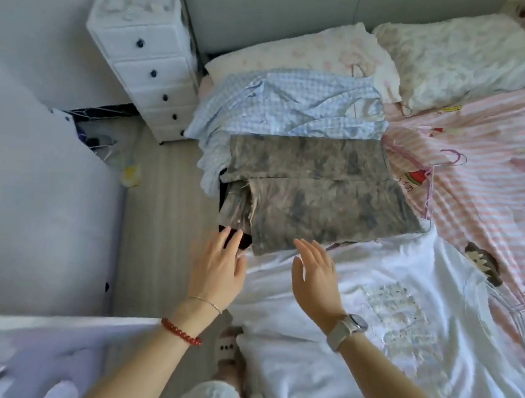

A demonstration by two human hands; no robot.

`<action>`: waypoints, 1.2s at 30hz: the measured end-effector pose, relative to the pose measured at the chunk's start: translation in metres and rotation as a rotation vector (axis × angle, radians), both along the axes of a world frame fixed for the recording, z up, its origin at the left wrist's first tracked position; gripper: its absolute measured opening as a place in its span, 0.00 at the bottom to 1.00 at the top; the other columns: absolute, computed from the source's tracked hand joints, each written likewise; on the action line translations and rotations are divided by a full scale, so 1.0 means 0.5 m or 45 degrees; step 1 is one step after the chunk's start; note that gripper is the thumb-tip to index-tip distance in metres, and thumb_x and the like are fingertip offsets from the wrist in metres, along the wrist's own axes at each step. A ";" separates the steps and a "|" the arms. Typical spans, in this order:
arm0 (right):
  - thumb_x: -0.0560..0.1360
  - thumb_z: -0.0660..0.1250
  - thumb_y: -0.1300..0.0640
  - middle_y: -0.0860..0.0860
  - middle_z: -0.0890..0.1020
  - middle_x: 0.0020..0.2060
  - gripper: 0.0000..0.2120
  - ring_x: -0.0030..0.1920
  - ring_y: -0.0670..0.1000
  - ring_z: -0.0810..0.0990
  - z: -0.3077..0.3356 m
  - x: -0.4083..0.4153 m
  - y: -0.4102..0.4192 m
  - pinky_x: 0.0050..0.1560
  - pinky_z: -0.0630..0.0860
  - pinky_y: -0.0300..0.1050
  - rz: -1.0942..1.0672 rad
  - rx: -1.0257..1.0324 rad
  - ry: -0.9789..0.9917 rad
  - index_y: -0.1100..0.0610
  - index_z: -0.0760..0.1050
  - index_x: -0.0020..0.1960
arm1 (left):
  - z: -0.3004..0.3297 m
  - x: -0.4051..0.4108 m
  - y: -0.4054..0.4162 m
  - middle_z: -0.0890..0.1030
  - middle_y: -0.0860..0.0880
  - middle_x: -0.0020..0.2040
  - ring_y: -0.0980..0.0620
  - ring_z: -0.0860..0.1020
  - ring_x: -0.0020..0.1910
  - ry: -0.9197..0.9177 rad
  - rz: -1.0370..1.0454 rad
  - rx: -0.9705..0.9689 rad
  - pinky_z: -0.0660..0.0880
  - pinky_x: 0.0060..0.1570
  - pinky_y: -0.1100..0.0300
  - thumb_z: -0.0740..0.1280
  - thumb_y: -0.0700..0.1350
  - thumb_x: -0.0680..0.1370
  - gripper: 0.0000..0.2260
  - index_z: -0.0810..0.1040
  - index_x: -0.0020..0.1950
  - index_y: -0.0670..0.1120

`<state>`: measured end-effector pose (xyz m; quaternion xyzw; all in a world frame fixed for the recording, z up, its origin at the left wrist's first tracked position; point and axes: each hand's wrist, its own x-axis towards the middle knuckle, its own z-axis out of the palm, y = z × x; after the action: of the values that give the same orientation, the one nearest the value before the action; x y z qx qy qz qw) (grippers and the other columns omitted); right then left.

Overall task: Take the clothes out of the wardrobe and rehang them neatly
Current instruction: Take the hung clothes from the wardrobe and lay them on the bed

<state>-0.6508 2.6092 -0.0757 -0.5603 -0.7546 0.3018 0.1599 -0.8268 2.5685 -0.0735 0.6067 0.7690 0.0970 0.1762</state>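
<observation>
A folded grey-brown mottled garment (317, 188) lies on the bed's left side. Behind it a crumpled blue checked shirt (284, 104) is spread, and a white printed T-shirt (373, 307) covers the near part of the bed. A pink wire hanger (432, 171) rests on the bedspread to the right of the mottled garment. My left hand (218, 265) hovers open at the bed's edge, fingertips over a dark piece of cloth (240, 238) under the mottled garment. My right hand (315, 272) is open, fingers straight, just short of that garment's near edge.
A white drawer tower (152, 64) stands left of the bed by the wall. White wardrobe panels (28, 190) fill the left side. Two pillows (457, 54) lie at the headboard. The striped pink bedspread (498, 191) covers the bed's right. A slippered foot (229, 351) stands on the wooden floor.
</observation>
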 end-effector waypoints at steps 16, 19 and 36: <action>0.80 0.51 0.53 0.45 0.67 0.68 0.19 0.71 0.46 0.60 0.122 -0.477 -0.467 0.66 0.57 0.42 1.247 0.260 -0.163 0.50 0.63 0.70 | 0.149 -0.329 -0.734 0.65 0.51 0.72 0.53 0.60 0.72 0.437 0.969 -0.026 0.55 0.70 0.50 0.55 0.49 0.80 0.19 0.64 0.71 0.51; 0.80 0.51 0.54 0.47 0.69 0.67 0.18 0.70 0.48 0.61 0.171 -0.563 -0.606 0.65 0.59 0.44 1.423 0.323 -0.079 0.52 0.65 0.69 | 0.208 -0.372 -0.900 0.63 0.53 0.72 0.56 0.59 0.72 0.544 1.184 -0.040 0.54 0.70 0.52 0.54 0.51 0.80 0.19 0.64 0.71 0.53; 0.78 0.55 0.63 0.59 0.78 0.58 0.15 0.59 0.58 0.75 0.424 -1.005 -1.114 0.61 0.68 0.45 1.980 0.025 0.520 0.63 0.73 0.62 | 0.464 -0.581 -1.389 0.61 0.49 0.73 0.50 0.60 0.71 0.819 1.823 0.161 0.57 0.68 0.51 0.55 0.49 0.80 0.20 0.62 0.72 0.49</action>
<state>-1.1531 2.0523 0.1365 0.1934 -0.8872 0.4166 0.0436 -1.1174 1.8742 0.1584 -0.0293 0.9791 0.0502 -0.1951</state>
